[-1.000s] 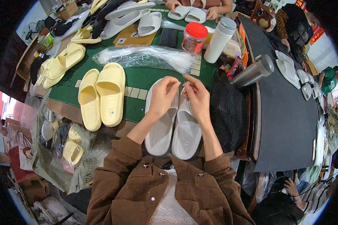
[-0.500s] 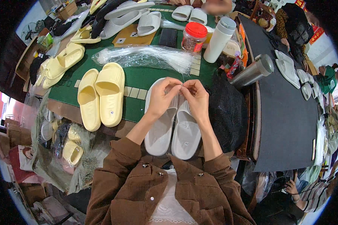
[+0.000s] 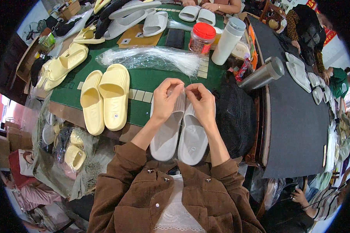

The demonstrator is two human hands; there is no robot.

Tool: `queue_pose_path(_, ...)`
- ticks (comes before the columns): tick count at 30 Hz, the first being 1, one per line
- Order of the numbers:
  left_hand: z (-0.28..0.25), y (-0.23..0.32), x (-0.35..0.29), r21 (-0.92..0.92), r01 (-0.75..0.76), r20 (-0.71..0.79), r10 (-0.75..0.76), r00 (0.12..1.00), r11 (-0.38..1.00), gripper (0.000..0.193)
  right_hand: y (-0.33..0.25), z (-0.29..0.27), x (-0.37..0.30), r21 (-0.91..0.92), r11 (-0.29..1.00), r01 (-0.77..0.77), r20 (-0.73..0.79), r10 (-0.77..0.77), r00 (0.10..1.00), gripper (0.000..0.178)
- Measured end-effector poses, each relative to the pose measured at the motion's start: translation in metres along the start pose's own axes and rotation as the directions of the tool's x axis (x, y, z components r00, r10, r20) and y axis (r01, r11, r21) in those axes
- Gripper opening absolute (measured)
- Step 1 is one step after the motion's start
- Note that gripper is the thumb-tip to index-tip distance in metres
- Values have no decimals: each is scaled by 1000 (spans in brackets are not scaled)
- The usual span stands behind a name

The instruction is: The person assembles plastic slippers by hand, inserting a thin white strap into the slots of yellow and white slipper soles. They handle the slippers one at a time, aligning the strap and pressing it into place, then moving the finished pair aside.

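Fingers (image 3: 177, 91) slightly farther apart than before

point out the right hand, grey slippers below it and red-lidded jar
Right hand (image 3: 203, 103), head view, near thumb's base
Grey slippers (image 3: 164, 140), head view, left slipper's footbed
Red-lidded jar (image 3: 200, 45), head view, body

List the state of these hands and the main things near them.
Left bare hand: fingertips pinched.
Right bare hand: fingertips pinched.
Grey ribbed slippers: paired, beneath the hands.
Pale yellow slippers left of these: paired.
Clear plastic bundle of white strands: lying flat.
Red lidded clear plastic jar: closed, upright.
White cylindrical bottle: closed, upright.
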State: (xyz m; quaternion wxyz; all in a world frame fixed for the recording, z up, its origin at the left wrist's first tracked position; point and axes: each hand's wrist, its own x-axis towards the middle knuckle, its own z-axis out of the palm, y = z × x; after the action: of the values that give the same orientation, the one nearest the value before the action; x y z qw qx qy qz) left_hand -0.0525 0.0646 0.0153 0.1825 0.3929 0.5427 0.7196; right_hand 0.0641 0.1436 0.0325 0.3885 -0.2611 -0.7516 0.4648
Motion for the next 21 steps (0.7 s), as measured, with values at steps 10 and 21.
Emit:
queue_pose_path(10, 2, 11, -1, 208, -52, 117, 28, 993, 977, 7, 3, -2, 0, 30, 1000, -3, -27, 4, 1000, 13)
queue_pose_path(21, 9, 5, -2, 404, -188, 121, 151, 981, 895, 13, -7, -1, -2, -87, 976, 202, -56, -207, 977, 16)
